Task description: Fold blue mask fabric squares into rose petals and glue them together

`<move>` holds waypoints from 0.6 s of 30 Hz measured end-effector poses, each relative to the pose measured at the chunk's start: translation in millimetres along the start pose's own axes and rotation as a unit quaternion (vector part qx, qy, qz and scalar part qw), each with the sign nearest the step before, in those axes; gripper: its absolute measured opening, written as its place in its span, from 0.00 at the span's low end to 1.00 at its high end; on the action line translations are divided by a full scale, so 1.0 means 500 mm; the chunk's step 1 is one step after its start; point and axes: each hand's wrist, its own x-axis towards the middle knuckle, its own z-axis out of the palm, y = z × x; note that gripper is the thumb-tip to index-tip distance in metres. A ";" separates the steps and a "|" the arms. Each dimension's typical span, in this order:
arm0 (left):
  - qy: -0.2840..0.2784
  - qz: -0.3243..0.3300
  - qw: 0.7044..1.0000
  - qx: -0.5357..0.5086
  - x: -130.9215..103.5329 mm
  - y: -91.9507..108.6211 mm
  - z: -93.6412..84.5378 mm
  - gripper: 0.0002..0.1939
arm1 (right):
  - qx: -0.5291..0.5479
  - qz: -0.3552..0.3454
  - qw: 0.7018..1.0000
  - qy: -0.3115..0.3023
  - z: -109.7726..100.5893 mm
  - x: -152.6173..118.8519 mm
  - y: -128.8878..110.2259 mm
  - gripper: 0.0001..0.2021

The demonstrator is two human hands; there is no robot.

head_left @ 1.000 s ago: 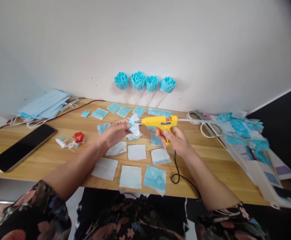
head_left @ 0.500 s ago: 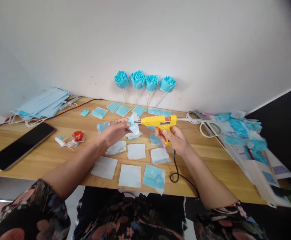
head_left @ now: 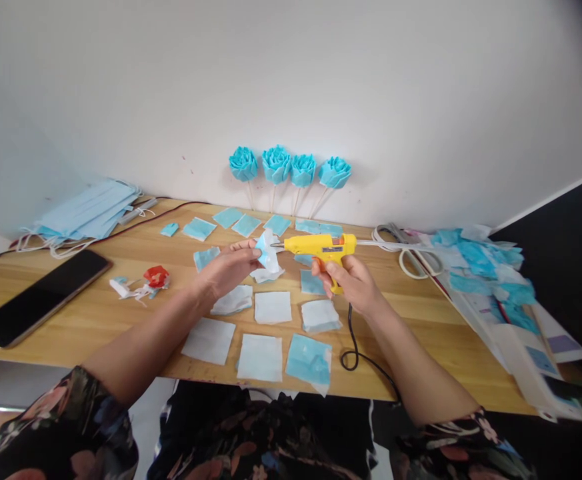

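My left hand (head_left: 233, 263) pinches a folded blue-and-white piece of fabric (head_left: 267, 252), cut like the squares on the table. In my right hand (head_left: 348, 280) is a yellow hot glue gun (head_left: 315, 245), a finger on its orange trigger. A long clear glue stick (head_left: 381, 243) sticks out of its back, and its metal nozzle points left, right at the fabric piece; whether the tip touches cannot be made out. Below my hands lie several cut squares, white ones (head_left: 273, 307) and blue ones (head_left: 309, 360), on the wooden table.
Several blue fabric roses (head_left: 276, 165) on sticks lean against the wall. Left are a stack of face masks (head_left: 88, 210), a phone (head_left: 43, 297) and red-and-white scraps (head_left: 156, 276). At right lie scissors (head_left: 395, 232), a tape roll (head_left: 421, 263) and blue scraps (head_left: 481, 257). The gun's black cord (head_left: 355, 343) loops over the front edge.
The camera view has tilted up slightly. Both hands keep hold of their things; the glue gun's nozzle has shifted a little right and stays at the fabric piece.
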 end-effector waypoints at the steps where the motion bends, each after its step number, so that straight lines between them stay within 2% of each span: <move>1: 0.004 0.004 1.000 -0.003 0.000 0.000 0.001 0.10 | 0.000 -0.001 1.000 0.003 0.000 0.000 -0.002 0.20; 8: 0.021 0.017 1.000 -0.015 0.003 -0.001 0.000 0.11 | -0.002 -0.009 1.000 0.001 0.000 0.000 -0.005 0.20; 18: 0.005 0.021 1.000 -0.015 0.000 -0.005 0.005 0.10 | -0.010 -0.014 1.000 -0.025 -0.001 0.001 -0.001 0.20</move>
